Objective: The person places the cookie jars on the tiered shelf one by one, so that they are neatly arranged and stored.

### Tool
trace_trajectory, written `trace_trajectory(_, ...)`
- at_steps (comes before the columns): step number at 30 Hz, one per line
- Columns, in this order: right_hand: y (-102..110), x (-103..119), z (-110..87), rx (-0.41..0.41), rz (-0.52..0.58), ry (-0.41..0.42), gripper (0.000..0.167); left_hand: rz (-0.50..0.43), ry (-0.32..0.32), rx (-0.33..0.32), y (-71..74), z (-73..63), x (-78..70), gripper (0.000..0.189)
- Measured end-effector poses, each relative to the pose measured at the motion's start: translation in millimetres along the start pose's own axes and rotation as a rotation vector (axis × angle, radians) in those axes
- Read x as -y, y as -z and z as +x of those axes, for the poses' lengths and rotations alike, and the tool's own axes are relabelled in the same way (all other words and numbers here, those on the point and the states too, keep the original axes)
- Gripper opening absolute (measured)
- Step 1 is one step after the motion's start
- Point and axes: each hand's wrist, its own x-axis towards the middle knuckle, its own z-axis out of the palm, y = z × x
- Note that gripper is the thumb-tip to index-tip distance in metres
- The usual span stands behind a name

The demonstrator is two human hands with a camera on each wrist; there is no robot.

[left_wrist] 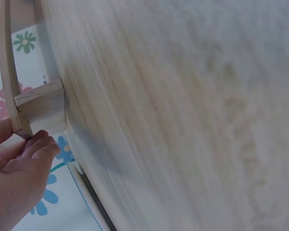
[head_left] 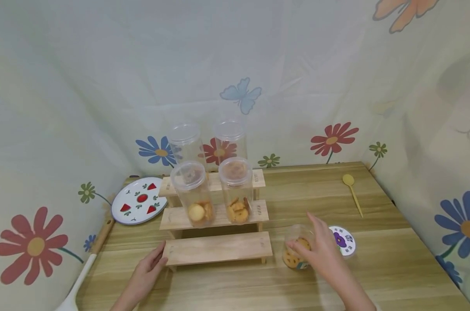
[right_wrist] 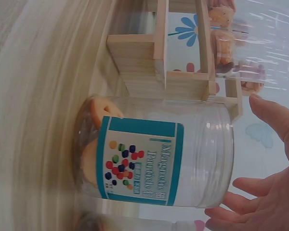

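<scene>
A three-step wooden rack [head_left: 219,249] stands in the middle of the table. My left hand [head_left: 145,270] is at the left end of its lowest step; in the left wrist view the thumb and curled fingers [left_wrist: 41,147] pinch the board's end. A clear jar [head_left: 295,246] of cookies stands right of the rack, its threaded mouth uncovered and a teal-edged label [right_wrist: 139,161] on its side. My right hand [head_left: 323,246] hovers at this jar's mouth, thumb and fingers spread apart. Two lidded jars of cookies, one left [head_left: 193,194] and one right [head_left: 236,190], stand on the middle step.
Two more lidded jars [head_left: 185,138] stand behind on the top step. A patterned plate [head_left: 133,211] lies at the back left, near a long-handled white utensil [head_left: 81,276]. To the right are a white disc with a purple flower [head_left: 340,239] and a yellow spoon [head_left: 351,190].
</scene>
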Motion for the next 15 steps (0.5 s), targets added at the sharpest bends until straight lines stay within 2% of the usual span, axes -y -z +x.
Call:
trace_trajectory(7, -5.5, -5.6, -3.6, 0.024, 0.027, -0.035, 0.099, 0.009, 0.016, 0.008, 0.7, 0.4, -2.1, 0.050)
trace_trajectory(15, -8.7, -8.2, -6.5, 0.045, -0.006, -0.071, 0.102, 0.008, 0.026, 0.013, 0.7, 0.3, -2.6, 0.051)
